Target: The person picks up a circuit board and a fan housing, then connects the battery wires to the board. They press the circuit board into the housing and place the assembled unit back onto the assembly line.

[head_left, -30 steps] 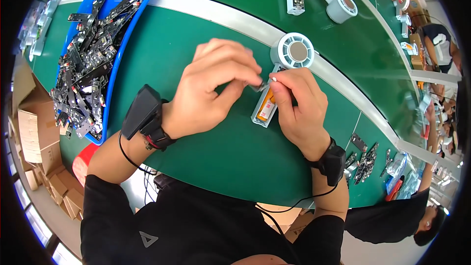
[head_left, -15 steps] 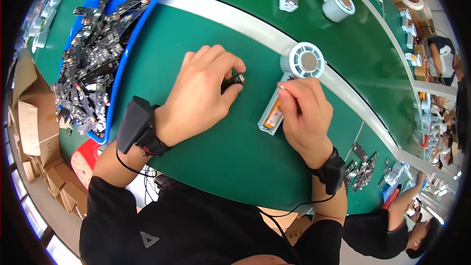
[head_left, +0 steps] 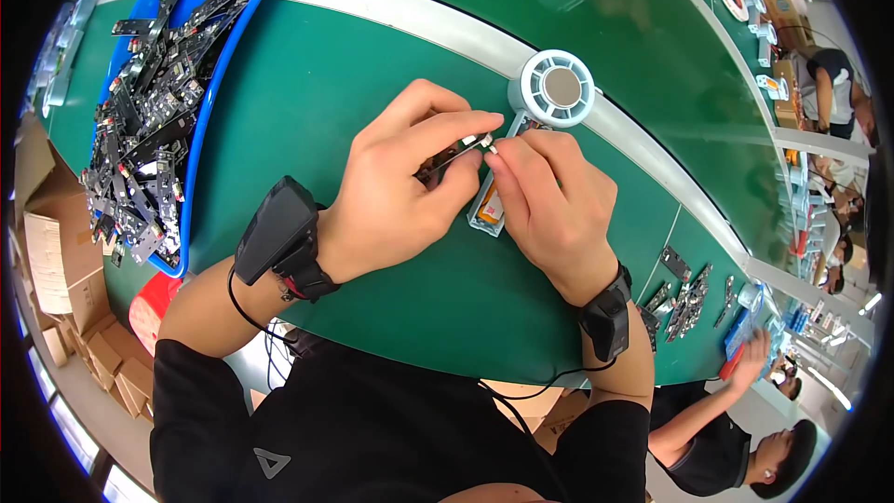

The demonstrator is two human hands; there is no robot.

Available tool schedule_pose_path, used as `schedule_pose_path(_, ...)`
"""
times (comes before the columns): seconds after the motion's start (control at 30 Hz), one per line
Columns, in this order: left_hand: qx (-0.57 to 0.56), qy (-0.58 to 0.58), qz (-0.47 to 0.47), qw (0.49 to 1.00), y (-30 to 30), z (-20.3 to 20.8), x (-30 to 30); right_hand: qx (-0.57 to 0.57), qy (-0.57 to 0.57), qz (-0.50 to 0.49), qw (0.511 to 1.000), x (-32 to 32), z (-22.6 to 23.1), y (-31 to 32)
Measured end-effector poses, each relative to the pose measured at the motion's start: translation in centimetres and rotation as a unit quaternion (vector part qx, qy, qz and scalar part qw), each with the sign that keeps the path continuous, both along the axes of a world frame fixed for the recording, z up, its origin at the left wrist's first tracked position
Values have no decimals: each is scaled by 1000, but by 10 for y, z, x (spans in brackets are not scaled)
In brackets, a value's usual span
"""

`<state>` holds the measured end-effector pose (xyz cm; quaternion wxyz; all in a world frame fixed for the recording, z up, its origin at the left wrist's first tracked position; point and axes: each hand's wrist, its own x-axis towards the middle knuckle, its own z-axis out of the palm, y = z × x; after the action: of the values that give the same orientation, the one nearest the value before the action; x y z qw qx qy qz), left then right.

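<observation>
Two hands [head_left: 396, 191] [head_left: 563, 200] above grn tbl [head_left: 307, 102], cardbd boxes [head_left: 58, 256] at L

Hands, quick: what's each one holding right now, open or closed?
Left hand: closed, holding a narrow black circuit board.
Right hand: closed, pinching a small white plug near the board's end; whether they touch cannot be told.

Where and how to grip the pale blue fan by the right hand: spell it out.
The fan is probably best pinched by its handle, at the near end, from the person's left. That end points toward the person and its left side is exposed; the right hand overlaps farther up. Grip the outer walls; the open channel bares an orange part.
</observation>
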<state>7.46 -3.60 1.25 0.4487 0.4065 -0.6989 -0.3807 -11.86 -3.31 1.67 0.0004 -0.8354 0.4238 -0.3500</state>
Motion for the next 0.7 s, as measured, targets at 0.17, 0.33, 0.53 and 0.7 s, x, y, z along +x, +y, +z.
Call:
schedule_pose_path(0.17, 34, 47, -32, 998, 3, -3, 1, -23, -9, 3, 1000, 2, 0, -1)
schedule_pose_path(0.33, 75, 89, -58, 992, 3, -1, 3, -29, -9, -4, 1000, 2, 1, 0)
schedule_pose_path(0.53, 157, 137, -79, 975, 3, -3, 4, -32, 10, 2, 999, -1, -1, 1)
schedule_pose_path(0.7, 179, 144, -119, 966, -2, -6, 10, -38, -7, 41, 998, -7, -3, -5)
